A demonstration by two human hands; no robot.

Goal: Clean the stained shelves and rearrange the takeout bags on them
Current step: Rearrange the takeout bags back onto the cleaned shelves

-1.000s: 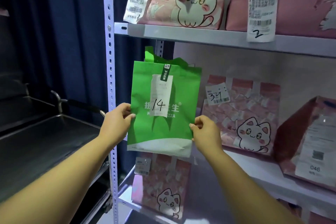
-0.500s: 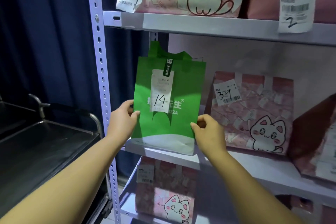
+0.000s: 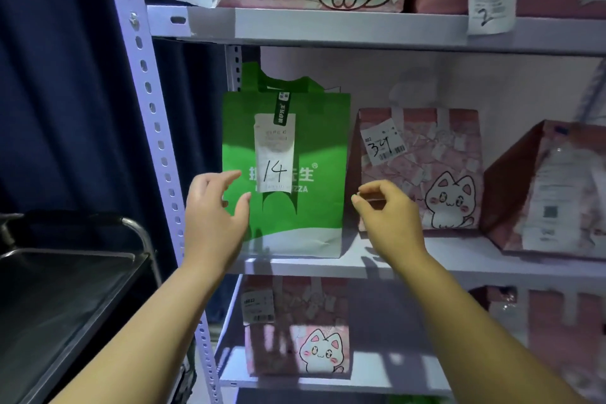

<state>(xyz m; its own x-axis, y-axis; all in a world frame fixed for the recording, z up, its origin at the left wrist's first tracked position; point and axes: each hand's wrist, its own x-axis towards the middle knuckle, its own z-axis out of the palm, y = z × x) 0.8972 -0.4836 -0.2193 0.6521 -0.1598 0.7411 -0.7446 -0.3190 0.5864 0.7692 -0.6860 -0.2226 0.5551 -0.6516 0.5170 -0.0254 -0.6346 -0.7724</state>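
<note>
Where a sec before both hands had pinched the green bag (image 3: 285,171) by its lower edges w/ its base off the board, it now stood upright on the middle shelf (image 3: 410,264), at the left end, just beside the pink cat bag (image 3: 423,171) marked 34 — so this bag looked placed, and prob. the next bag or a wipe was due. The left hand (image 3: 213,217) hung in front of the bag's left edge, fingers spread and loose, gripping nothing; whether a fingertip brushed the bag, can't tell. The right hand (image 3: 387,210) sat just off the right edge, thumb and forefinger near together but empty, clear of the bag. Both forearms reached up from below, approx. parallel — wrists level.
</note>
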